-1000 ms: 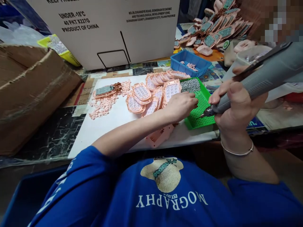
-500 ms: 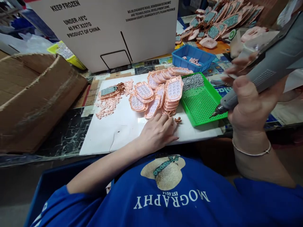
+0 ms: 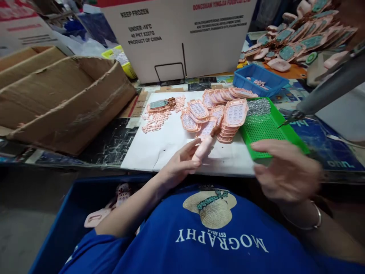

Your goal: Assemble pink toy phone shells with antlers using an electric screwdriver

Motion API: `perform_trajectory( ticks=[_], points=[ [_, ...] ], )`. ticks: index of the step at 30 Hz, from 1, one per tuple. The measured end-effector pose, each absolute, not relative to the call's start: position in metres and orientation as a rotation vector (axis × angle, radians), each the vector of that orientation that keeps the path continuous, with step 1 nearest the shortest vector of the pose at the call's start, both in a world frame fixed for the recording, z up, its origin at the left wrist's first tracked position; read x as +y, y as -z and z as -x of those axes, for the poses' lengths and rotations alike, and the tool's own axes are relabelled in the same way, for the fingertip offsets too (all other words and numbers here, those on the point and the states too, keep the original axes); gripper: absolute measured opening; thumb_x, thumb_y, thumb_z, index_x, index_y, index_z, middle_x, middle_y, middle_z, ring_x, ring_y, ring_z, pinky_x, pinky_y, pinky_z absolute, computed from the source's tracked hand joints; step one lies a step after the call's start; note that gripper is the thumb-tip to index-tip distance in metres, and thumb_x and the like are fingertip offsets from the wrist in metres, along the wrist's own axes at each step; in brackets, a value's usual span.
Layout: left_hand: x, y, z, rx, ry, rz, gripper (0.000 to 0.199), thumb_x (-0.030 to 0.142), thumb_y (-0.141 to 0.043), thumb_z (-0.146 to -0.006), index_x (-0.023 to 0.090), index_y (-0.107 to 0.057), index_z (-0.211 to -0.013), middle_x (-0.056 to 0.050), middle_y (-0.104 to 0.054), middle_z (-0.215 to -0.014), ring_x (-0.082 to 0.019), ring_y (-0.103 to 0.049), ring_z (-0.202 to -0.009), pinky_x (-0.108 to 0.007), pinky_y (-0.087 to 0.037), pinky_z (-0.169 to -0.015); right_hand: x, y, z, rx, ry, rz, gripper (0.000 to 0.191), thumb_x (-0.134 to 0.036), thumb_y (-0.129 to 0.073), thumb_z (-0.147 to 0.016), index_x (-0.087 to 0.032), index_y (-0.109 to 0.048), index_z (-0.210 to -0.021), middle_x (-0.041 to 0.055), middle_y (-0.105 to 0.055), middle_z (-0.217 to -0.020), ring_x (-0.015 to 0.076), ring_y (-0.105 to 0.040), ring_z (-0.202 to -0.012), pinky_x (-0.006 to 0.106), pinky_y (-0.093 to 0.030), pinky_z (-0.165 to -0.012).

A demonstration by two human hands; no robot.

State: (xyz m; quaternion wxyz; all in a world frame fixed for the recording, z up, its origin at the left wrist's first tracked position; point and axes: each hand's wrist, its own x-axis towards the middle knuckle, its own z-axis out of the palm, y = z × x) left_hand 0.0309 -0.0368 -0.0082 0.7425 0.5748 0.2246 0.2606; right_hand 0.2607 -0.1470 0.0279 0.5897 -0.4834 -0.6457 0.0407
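Observation:
My left hand grips a pale pink plastic toy casing by its side, tilted up off the white sheet, with a brown piece at its top end. My right hand is empty, blurred, with fingers apart, in front of the green basket. Beyond it, the grey electric screwdriver slants with its bit over the basket. Silver screws lie in the basket's far end. Stacked pink panels with white keypads stand just past my left hand.
Small pink parts lie around a casing with a green board on the left. A blue tray stands behind the basket. Cardboard boxes fill the left side, and a white carton stands behind. Finished-looking pink casings pile up back right.
My right hand has let go of the screwdriver and come down and toward me. My left hand has lifted the pink casing from the sheet. The view has shifted left.

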Motion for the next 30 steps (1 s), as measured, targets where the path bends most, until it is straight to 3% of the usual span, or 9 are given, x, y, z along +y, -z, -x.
perform_trajectory(
  ticks=[2, 4, 6, 9, 15, 21, 30],
  points=[
    [-0.038, 0.004, -0.032, 0.496, -0.626, -1.034, 0.060, 0.036, -0.076, -0.073, 0.021, -0.061, -0.129, -0.013, -0.067, -0.129, -0.030, -0.067, -0.111, -0.043, -0.053, -0.094, -0.140, -0.018, -0.240, -1.736, -0.079, 1.041, 0.048, -0.021, -0.073, -0.085, -0.028, -0.060, -0.131, 0.0093, -0.070, -0.115, 0.0279, -0.067, -0.108, 0.048, -0.060, -0.092],
    [-0.037, 0.002, -0.035, 0.519, -0.716, -0.921, 0.054, 0.031, -0.078, -0.070, 0.021, -0.062, -0.121, -0.009, -0.070, -0.118, -0.024, -0.068, -0.102, -0.038, -0.054, -0.091, -0.125, -0.008, -0.224, -1.942, -0.087, 1.011, 0.059, -0.028, -0.072, -0.089, -0.022, -0.049, -0.142, 0.0149, -0.064, -0.128, 0.0305, -0.062, -0.119, 0.050, -0.057, -0.099],
    [-0.036, 0.003, -0.039, 0.536, -0.786, -0.844, 0.056, 0.026, -0.080, -0.067, 0.023, -0.059, -0.119, -0.004, -0.069, -0.106, -0.018, -0.068, -0.092, -0.031, -0.054, -0.085, -0.108, 0.000, -0.212, -2.032, -0.079, 1.039, 0.060, -0.036, -0.071, -0.090, -0.018, -0.048, -0.142, 0.0180, -0.060, -0.132, 0.0326, -0.060, -0.122, 0.053, -0.055, -0.101],
    [-0.032, 0.008, -0.038, 0.563, -0.795, -0.781, 0.061, 0.021, -0.084, -0.063, 0.024, -0.053, -0.115, 0.002, -0.064, -0.092, -0.013, -0.065, -0.082, -0.026, -0.053, -0.076, -0.089, 0.008, -0.204, -2.028, -0.028, 1.054, 0.050, -0.028, -0.067, -0.093, -0.020, -0.051, -0.139, 0.0165, -0.063, -0.127, 0.0309, -0.062, -0.117, 0.051, -0.056, -0.098],
    [-0.027, 0.014, -0.026, 0.559, -0.879, -0.712, 0.055, 0.021, -0.081, -0.067, 0.025, -0.050, -0.113, 0.001, -0.062, -0.108, -0.014, -0.065, -0.093, -0.028, -0.053, -0.082, -0.081, 0.010, -0.201, -1.987, -0.118, 1.016, 0.047, -0.021, -0.063, -0.094, -0.025, -0.052, -0.140, 0.0122, -0.065, -0.125, 0.0269, -0.065, -0.113, 0.044, -0.059, -0.095],
    [-0.022, 0.018, -0.011, 0.578, -0.933, -0.613, 0.058, 0.024, -0.081, -0.067, 0.023, -0.049, -0.116, 0.000, -0.064, -0.095, -0.015, -0.066, -0.086, -0.030, -0.054, -0.081, -0.078, 0.023, -0.201, -1.989, -0.157, 1.000, 0.042, -0.020, -0.057, -0.098, -0.023, -0.053, -0.140, 0.0098, -0.064, -0.128, 0.0215, -0.064, -0.118, 0.034, -0.057, -0.100],
    [-0.024, 0.024, -0.001, 0.582, -0.886, -0.603, 0.057, 0.019, -0.082, -0.061, 0.018, -0.055, -0.111, -0.006, -0.070, -0.101, -0.018, -0.068, -0.091, -0.031, -0.052, -0.086, -0.085, 0.026, -0.207, -2.053, -0.130, 0.942, 0.036, -0.021, -0.057, -0.098, -0.019, -0.058, -0.134, 0.0087, -0.065, -0.128, 0.0167, -0.062, -0.121, 0.023, -0.052, -0.105]
  ],
)
